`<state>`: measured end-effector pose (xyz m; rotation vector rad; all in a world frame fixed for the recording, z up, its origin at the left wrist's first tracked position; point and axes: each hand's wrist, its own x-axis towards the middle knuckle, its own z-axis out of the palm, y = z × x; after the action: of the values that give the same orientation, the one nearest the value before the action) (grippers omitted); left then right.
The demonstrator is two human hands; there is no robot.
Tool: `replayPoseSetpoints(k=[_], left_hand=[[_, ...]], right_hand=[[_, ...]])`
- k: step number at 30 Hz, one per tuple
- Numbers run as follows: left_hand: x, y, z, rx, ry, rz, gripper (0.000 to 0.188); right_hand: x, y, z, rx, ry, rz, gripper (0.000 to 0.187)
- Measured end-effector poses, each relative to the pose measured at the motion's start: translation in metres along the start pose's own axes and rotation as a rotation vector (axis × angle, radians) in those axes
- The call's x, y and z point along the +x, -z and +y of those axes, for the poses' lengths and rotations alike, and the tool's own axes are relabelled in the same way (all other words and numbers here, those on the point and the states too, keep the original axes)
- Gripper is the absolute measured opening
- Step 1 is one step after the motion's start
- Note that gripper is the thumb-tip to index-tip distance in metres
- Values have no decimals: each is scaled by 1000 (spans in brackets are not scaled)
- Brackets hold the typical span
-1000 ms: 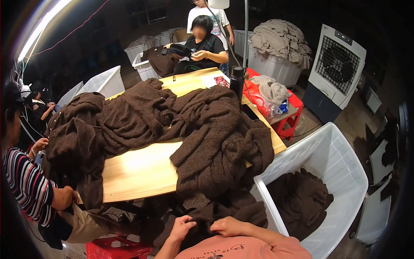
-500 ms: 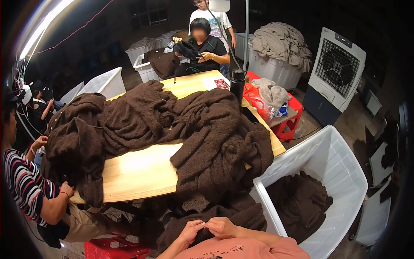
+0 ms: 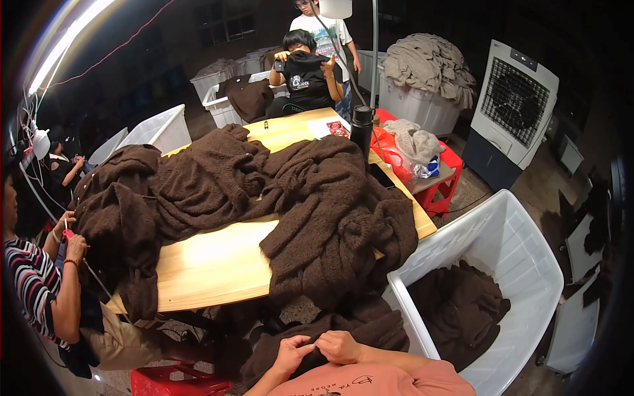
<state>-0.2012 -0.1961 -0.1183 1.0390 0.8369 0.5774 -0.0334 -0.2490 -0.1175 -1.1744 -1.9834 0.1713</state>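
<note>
A dark brown knit garment point(image 3: 337, 320) lies over my lap below the table edge, its fuzzy folds running off toward the white bin. My left hand point(image 3: 292, 353) is closed, thumb and forefinger pinched at the garment's near part. Right beside it my right hand point(image 3: 339, 347) is closed too, fingers curled on the same fabric. The fingertips nearly meet, and any small thing between them is too small to make out. On the wooden table point(image 3: 211, 270) ahead, a heap of similar brown knitwear point(image 3: 330, 204) hangs over the front edge.
To my right stands a white bin point(image 3: 522, 264) with brown garments inside. A black bottle point(image 3: 361, 129) stands at the table's right edge, near a red stool point(image 3: 449, 175). A co-worker at left holds a red-handled tool point(image 3: 68, 233); another sits across the table. A red stool point(image 3: 172, 383) is lower left.
The left co-worker's hand has risen from the garment, now showing the red-handled tool. Across the table, the seated person has lifted a dark cloth toward the head. My hands have barely shifted.
</note>
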Motion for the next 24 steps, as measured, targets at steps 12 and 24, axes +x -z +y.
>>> replayPoseSetpoints(k=[12, 24], left_hand=[[-4, 4, -7, 373, -197, 43, 16], [-5, 2, -2, 609, -264, 58, 15]], right_hand=[[3, 2, 12, 550, -260, -204, 14], [-7, -5, 24, 792, -569, -342, 21]])
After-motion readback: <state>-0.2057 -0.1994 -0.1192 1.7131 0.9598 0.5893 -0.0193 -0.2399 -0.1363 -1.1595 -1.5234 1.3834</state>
